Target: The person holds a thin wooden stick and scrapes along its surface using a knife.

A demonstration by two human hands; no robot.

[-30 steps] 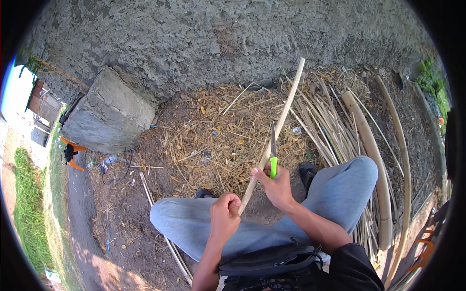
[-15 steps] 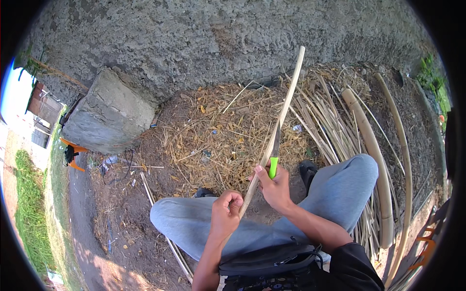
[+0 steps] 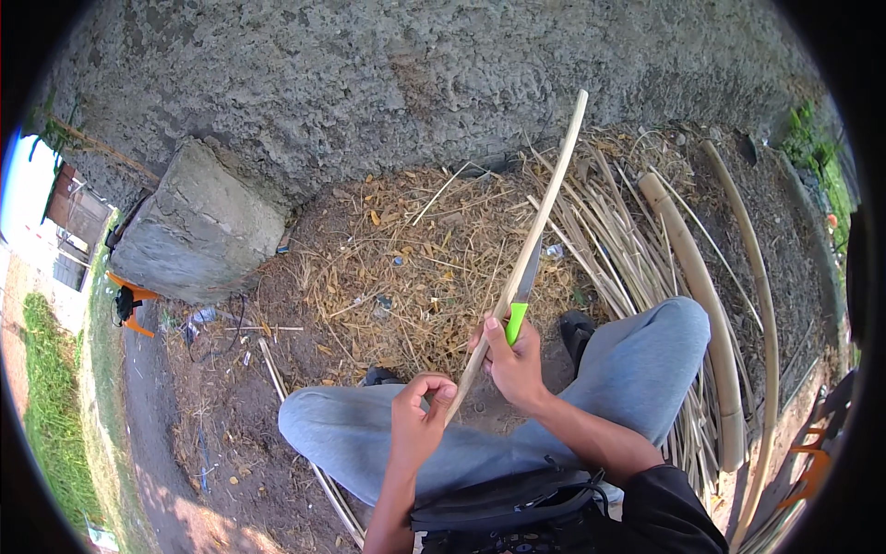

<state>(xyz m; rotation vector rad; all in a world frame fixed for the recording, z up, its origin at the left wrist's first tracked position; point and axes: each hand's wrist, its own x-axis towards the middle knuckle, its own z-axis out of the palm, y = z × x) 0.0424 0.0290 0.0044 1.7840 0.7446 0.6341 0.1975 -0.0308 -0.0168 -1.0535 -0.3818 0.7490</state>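
A long, pale bamboo strip (image 3: 544, 208) slants up and away from my lap toward the wall. My right hand (image 3: 515, 365) is closed round a knife (image 3: 519, 323) with a bright green handle, its blade pointing up along the strip's right side. The thumb and fingers of that hand also grip the strip. Lower down, my left hand (image 3: 420, 415) is curled, thumb and forefinger bent into a ring, with its fingertips against the strip's near part. Its other fingers are partly hidden.
Bent knees in grey trousers (image 3: 637, 369) flank the work. Split bamboo strips (image 3: 600, 231) and a thick bamboo pole (image 3: 692, 240) lie to the right. Dry leaves and shavings (image 3: 415, 277) cover the ground before a rough wall (image 3: 369, 83). A concrete block (image 3: 208, 222) stands at left.
My view has shifted slightly. The knife's green handle is tilted more to the right, and more of the blade shows beside the strip. Both hands keep nearly the same places.
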